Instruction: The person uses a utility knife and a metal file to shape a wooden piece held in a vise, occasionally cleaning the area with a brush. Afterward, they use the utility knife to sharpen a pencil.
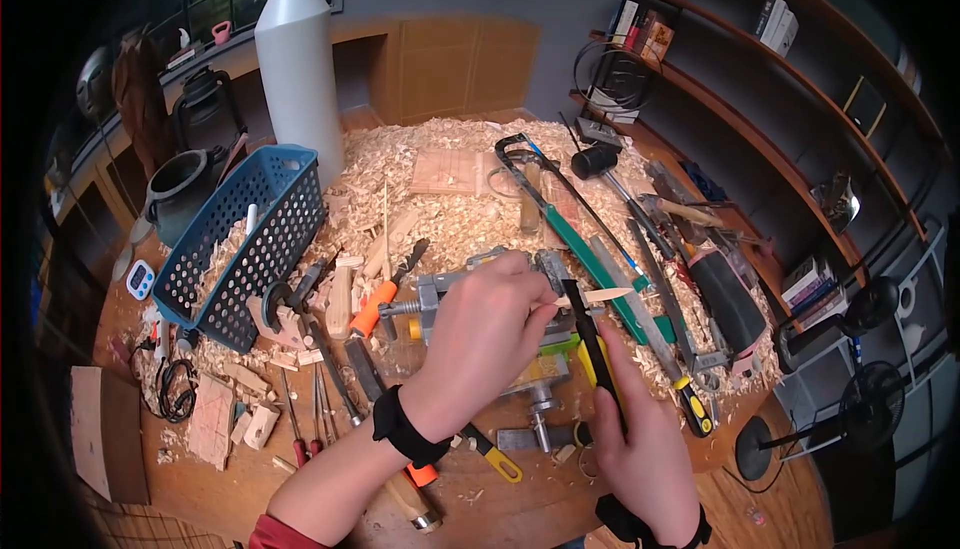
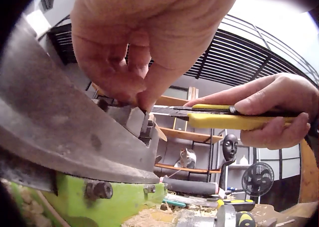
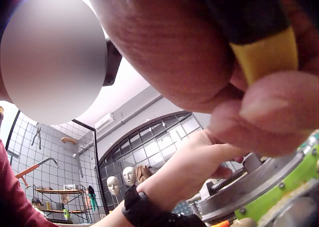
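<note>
Between the fingertips of my left hand (image 1: 490, 324) is a slim, pointed piece of pale wood (image 1: 608, 295), its tip toward the right. A black and yellow utility knife (image 1: 594, 351) is gripped in my right hand (image 1: 645, 449), thumb along its side. In the head view the knife's front end crosses over the wood; in the left wrist view its blade (image 2: 167, 110) reaches to the left fingertips. Both hands are over a grey vise (image 1: 425, 299) with a green base (image 2: 109, 202), the left fingers right at its jaws. The right wrist view shows the knife's yellow handle (image 3: 269, 55) inside my curled fingers.
Wood shavings (image 1: 400, 159) cover the bench's far side. A blue basket (image 1: 250, 249) stands at left, near an orange-handled tool (image 1: 372, 309) and wood offcuts (image 1: 215, 419). To the right lie a green hacksaw (image 1: 590, 259), a rubber mallet (image 1: 597, 161) and files. A chisel (image 1: 412, 504) lies in front.
</note>
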`<control>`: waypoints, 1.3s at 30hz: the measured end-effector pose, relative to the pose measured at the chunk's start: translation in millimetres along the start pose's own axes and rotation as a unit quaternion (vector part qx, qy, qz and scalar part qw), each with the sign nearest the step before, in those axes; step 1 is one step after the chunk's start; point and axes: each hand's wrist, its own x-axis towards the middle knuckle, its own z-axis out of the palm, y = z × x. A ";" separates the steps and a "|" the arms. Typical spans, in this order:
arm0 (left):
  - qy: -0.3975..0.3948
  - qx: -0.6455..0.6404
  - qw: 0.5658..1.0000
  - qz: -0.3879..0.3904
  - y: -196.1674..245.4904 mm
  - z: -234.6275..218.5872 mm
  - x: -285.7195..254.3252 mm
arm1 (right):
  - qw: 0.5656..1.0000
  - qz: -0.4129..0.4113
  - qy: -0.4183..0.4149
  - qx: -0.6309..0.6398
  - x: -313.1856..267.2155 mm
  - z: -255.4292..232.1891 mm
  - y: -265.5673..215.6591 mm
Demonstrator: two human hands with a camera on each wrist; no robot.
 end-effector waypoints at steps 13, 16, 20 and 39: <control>0.009 0.007 1.000 0.027 -2.9 0.9 0.1 | 1.000 -0.006 0.000 -0.026 -5.9 -4.7 -3.8; 0.004 -0.008 1.000 0.001 -1.9 1.6 1.0 | 0.999 -0.011 -0.012 -0.051 7.4 -9.1 -10.2; 0.004 0.006 1.000 0.002 -2.0 0.8 1.0 | 0.997 -0.002 -0.018 -0.070 -1.7 -12.0 -12.1; 0.008 0.006 1.000 0.012 -1.1 2.0 -0.2 | 0.992 -0.045 0.021 -0.113 7.6 0.5 -11.9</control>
